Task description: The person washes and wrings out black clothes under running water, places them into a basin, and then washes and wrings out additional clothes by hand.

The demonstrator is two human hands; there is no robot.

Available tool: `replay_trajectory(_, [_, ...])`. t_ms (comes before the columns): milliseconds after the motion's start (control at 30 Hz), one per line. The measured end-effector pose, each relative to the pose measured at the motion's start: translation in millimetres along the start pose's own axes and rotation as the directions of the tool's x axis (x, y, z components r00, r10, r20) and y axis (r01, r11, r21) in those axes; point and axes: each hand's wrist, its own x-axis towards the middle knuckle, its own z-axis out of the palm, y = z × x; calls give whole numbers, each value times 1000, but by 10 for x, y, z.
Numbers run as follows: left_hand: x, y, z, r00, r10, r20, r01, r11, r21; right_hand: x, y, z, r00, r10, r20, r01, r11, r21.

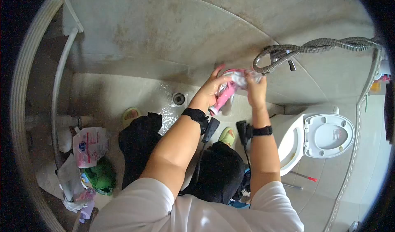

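Note:
A pink-and-white wet garment (224, 97) is bunched between my two hands near the tiled wall, with one pink, sleeve-like part hanging down. My left hand (212, 87) grips its left side, with one finger sticking out toward the wall. On the other side, my right hand (256, 91) is closed on the white part of the cloth; its fingers are blurred by motion. Whether the white patches are fabric or foam is hard to make out. Black straps with small devices circle both wrists.
A twisted metal shower hose (317, 47) and tap (291, 64) jut out at upper right. The toilet (290, 147) stands right with its lid up. A floor drain (178, 98) lies in the wet floor. Plastic bags (91, 146) and a green bag (101, 175) sit left.

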Motion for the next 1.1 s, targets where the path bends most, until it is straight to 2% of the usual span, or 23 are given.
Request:
replay_trajectory(33, [17, 23, 12, 997, -72, 11, 73, 964, -257, -94, -30, 34, 987, -98, 124, 138, 917, -374])
replay_trajectory(67, [31, 27, 34, 986, -166, -12, 158, 956, -246, -181, -15, 131, 931, -290, 221, 363, 792, -491])
replay_trajectory(100, [78, -16, 36, 984, -115, -137, 88, 978, -191, -288, -54, 297, 828, -446, 339, 558, 603, -569])
replay_trajectory(200, [49, -46, -4, 995, -70, -65, 48, 955, -294, -555, -198, 611, 859, -394, 326, 506, 566, -651])
replay_trajectory(267, [35, -11, -17, 981, -53, 187, 107, 951, -289, -557, -268, 676, 885, -360, 295, 458, 567, -684])
replay_trajectory(300, [24, -43, -1, 981, -57, 186, 110, 951, -289, -515, -278, 698, 905, -336, 260, 414, 562, -716])
replay_trajectory(367, [29, -130, 51, 989, 20, -148, -57, 966, -252, -335, -121, 630, 917, -333, 220, 387, 608, -693])
replay_trajectory(400, [-12, -35, 162, 972, 29, -234, -52, 994, -95, -286, -121, 614, 972, -174, 155, 232, 667, -708])
replay_trajectory(433, [73, -74, 129, 971, 33, -236, -57, 994, -96, -220, -117, 626, 995, -16, 94, 78, 701, -709])
replay_trajectory(500, [197, -216, 32, 971, 119, -209, -136, 988, -69, -75, 3, 557, 998, 5, 55, 34, 735, -677])
replay_trajectory(533, [94, -131, 128, 956, 230, -179, -214, 971, 107, 68, 227, 405, 961, -230, 151, 254, 525, -812])
replay_trajectory(567, [32, -105, 183, 970, 158, -186, -147, 986, 76, 172, 382, 270, 858, -422, 292, 417, 243, -876])
replay_trajectory(600, [42, -118, 189, 968, 185, -170, -155, 973, 171, 222, 441, 166, 857, -423, 293, 421, 246, -873])
replay_trajectory(633, [44, -116, 211, 965, 210, -154, -165, 950, 263, 271, 464, 90, 953, -255, 167, 286, 560, -777])
replay_trajectory(667, [38, -133, 238, 959, 229, -168, -163, 928, 335, 316, 497, 18, 995, -36, 90, 83, 794, -602])
replay_trajectory(700, [54, -170, 233, 957, 231, -177, -162, 929, 333, 334, 487, -39, 995, -30, 97, 83, 795, -600])
replay_trajectory(767, [94, -206, 186, 980, 161, -113, -126, 954, 271, 358, 504, -97, 984, 161, -72, -176, 909, -377])
replay_trajectory(800, [15, -117, 240, 988, 136, -74, -130, 988, 87, 256, 244, 30, 998, 19, -65, -49, 867, -495])
replay_trajectory(833, [-7, -67, 235, 986, 141, -89, -133, 988, 83, 128, 111, 131, 998, 29, -52, -51, 867, -495])
replay_trajectory(900, [3, -3, 176, 976, 141, -166, -172, 966, -192, -163, -67, 299, 927, -299, 229, 376, 714, -590])
replay_trajectory(967, [85, 37, 17, 984, -145, -106, 89, 907, -412, -428, -225, 504, 817, -450, 359, 575, 601, -555])
replay_trajectory(1000, [47, 56, 30, 986, -145, -78, 102, 910, -402, -505, -206, 541, 862, -380, 336, 506, 692, -516])
replay_trajectory(1100, [-125, 164, 198, 984, -162, -71, 132, 939, -318, -601, -280, 641, 886, -301, 352, 462, 616, -638])
